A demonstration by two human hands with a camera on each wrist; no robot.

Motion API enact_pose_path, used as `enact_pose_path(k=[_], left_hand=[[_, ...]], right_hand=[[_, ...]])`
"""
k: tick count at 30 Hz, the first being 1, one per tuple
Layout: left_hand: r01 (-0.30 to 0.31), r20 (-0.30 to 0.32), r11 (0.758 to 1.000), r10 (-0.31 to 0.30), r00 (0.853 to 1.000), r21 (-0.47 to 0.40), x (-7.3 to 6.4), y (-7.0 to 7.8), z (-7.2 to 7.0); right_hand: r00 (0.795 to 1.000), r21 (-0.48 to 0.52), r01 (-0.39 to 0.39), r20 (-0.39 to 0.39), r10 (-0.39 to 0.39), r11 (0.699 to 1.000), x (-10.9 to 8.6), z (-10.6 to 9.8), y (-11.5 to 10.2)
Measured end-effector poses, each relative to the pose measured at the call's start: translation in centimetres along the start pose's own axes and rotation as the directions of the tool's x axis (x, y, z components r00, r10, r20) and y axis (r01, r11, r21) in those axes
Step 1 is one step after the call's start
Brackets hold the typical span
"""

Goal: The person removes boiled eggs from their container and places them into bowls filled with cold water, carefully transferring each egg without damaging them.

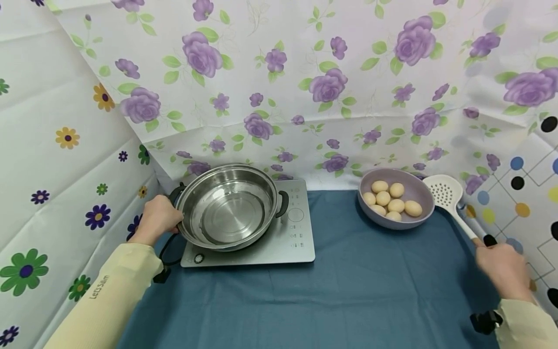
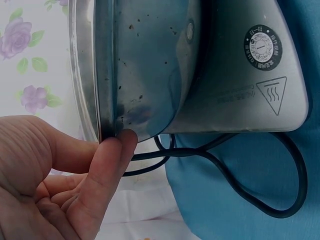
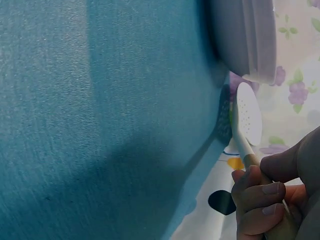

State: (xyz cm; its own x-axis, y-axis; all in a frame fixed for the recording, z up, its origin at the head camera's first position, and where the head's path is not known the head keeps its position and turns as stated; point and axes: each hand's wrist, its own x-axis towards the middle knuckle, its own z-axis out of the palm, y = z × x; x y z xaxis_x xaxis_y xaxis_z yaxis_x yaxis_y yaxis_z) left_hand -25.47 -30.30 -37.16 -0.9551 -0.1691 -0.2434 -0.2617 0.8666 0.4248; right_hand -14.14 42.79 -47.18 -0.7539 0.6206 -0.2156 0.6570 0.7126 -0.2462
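A stainless steel pot [image 1: 233, 218] with black side handles stands on a silver induction cooker [image 1: 301, 252] at the left of the head view. My left hand [image 1: 158, 219] pinches the pot's left edge; in the left wrist view the thumb and fingertips [image 2: 129, 136] meet at its metal rim. On the right, my right hand [image 1: 503, 269] grips the wooden handle of a white slotted skimmer [image 1: 442, 191]. The right wrist view shows fingers [image 3: 260, 212] curled round that handle, with the perforated head [image 3: 248, 115] above the cloth, beside a purple bowl [image 3: 242, 40].
The same bowl [image 1: 368, 213] holds several pale eggs [image 1: 395, 205] at the back right. A black cord [image 2: 295, 170] loops beside the cooker. Blue cloth [image 1: 340, 291] covers the table. Floral sheeting [image 1: 296, 97] hangs behind, with patterned sheets on both sides.
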Motion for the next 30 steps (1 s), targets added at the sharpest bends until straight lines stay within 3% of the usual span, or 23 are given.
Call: enact_pose_path(k=[8, 14, 30], left_hand=[[0.019, 0.009, 1.000, -0.019, 1.000, 0.001, 0.1, 0.1, 0.0], [0.035, 0.000, 0.999, -0.035, 0.999, 0.005, 0.0, 0.2, -0.1], [0.000, -0.007, 1.000, 0.000, 1.000, 0.000, -0.1, 0.0, -0.1]], right_hand=[[0.994, 0.007, 0.022, 0.110, -0.022, 1.000, 0.5, 0.4, 0.6], [0.993, -0.012, 0.024, 0.114, -0.023, 1.000, 0.9, 0.9, 0.7], [0.989, -0.074, 0.047, 0.143, -0.036, 0.996, 1.3, 1.8, 1.3]])
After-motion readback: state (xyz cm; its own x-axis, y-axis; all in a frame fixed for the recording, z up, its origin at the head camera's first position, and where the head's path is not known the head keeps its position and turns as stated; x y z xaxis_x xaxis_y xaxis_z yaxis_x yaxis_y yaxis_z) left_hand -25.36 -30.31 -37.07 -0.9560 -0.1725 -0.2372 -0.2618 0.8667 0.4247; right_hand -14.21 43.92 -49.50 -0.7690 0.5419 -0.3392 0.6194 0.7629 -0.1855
